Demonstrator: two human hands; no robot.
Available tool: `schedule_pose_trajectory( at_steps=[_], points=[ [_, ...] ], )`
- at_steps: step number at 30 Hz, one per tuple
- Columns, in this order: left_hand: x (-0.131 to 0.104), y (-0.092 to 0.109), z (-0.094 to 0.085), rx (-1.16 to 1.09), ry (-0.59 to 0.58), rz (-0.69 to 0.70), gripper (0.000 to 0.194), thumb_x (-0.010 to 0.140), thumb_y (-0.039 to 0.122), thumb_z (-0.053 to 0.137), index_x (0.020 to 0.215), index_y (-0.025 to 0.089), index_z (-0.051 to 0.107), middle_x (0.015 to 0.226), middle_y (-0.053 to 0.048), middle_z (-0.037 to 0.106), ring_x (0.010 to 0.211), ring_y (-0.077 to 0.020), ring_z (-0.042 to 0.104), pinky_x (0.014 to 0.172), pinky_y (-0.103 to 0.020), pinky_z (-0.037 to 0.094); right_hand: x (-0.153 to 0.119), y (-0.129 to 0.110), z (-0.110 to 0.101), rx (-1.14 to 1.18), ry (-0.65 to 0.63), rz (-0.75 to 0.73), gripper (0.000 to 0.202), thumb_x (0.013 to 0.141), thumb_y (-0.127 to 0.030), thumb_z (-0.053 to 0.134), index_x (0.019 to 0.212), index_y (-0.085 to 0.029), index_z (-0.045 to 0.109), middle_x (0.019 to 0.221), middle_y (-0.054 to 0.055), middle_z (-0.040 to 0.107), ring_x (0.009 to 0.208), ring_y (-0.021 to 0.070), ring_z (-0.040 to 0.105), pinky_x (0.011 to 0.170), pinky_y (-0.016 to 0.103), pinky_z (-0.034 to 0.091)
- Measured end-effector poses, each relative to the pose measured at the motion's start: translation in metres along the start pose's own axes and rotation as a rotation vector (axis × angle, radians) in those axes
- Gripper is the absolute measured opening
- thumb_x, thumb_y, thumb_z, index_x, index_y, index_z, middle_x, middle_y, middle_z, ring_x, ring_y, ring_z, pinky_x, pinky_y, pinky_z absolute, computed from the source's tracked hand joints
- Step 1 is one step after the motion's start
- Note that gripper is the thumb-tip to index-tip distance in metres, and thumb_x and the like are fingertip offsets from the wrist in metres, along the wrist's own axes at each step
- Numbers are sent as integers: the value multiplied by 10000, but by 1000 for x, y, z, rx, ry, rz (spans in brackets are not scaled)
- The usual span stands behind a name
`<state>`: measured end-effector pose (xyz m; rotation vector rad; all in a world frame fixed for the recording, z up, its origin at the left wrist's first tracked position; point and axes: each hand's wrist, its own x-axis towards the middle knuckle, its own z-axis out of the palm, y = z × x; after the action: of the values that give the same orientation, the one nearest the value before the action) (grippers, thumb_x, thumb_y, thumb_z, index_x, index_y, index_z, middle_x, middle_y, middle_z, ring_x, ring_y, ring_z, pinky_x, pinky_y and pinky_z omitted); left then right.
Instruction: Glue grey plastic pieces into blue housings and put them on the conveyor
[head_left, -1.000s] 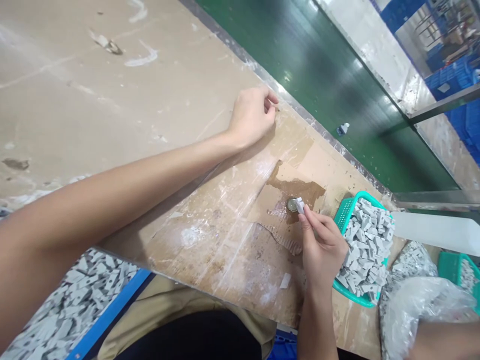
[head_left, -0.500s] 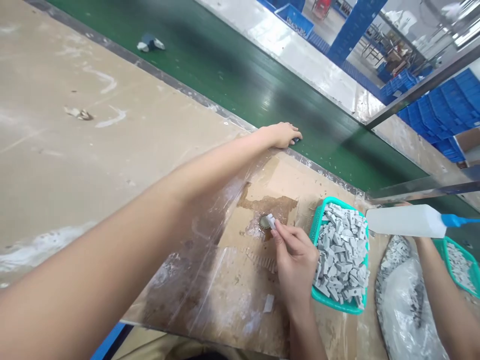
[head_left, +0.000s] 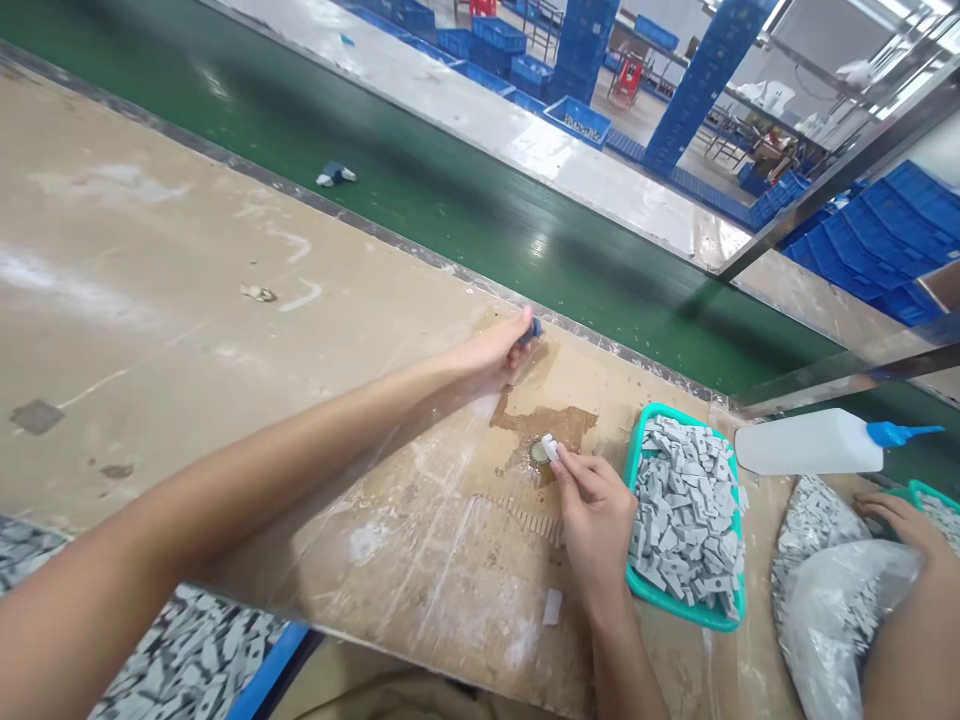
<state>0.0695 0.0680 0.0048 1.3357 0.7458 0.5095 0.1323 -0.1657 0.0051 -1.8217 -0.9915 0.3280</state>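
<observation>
My left hand (head_left: 501, 345) is closed around a small dark blue part (head_left: 531, 331), above the bench near the edge of the green belt. In my right hand (head_left: 596, 510) a small white piece (head_left: 550, 448) is pinched between thumb and fingertips. That piece is held at a small round dish (head_left: 538, 452) on a brown stained patch of the bench. A teal basket (head_left: 634, 455) full of grey-white pieces stands just right of my right hand.
A white bottle (head_left: 810, 443) with a blue nozzle lies beyond the basket. Another person's hand (head_left: 907, 525) is by a plastic bag (head_left: 840, 600) of pieces at right. The green belt (head_left: 450, 210) carries a blue-and-white part (head_left: 336, 174). A blue-rimmed bin (head_left: 270, 670) stands lower left.
My left hand has come back from the green belt over the bench, holding the dark blue part. My right hand stays by the dish. The other person's hand has moved to the bag. The view has shifted.
</observation>
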Motion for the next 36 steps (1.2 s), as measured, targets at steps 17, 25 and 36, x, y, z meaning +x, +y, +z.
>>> schedule_pose_trajectory(
  at_steps=[17, 25, 36],
  points=[
    [-114, 7, 15, 50, -258, 76, 92, 721, 170, 723, 811, 151, 725, 772, -30, 677, 750, -161, 597, 722, -271, 459, -10, -18, -11, 142, 123, -163, 286, 882, -186, 678, 1115, -338, 744, 900, 19, 696, 788, 146, 658, 653, 286, 555],
    [-121, 7, 16, 95, -292, 140, 82, 736, 181, 717, 814, 157, 709, 785, -38, 702, 744, -168, 618, 710, -276, 472, -10, -24, -10, 113, 58, -188, 308, 885, -154, 669, 1100, -360, 746, 913, 19, 694, 814, 149, 661, 651, 284, 566],
    [-131, -4, 22, 321, -113, 301, 140, 766, 159, 634, 831, 165, 757, 765, -58, 723, 710, -193, 660, 656, -296, 518, -15, -21, -2, 87, 31, -179, 380, 909, -97, 586, 1136, -364, 735, 941, 23, 688, 854, 150, 667, 717, 292, 577]
  ],
)
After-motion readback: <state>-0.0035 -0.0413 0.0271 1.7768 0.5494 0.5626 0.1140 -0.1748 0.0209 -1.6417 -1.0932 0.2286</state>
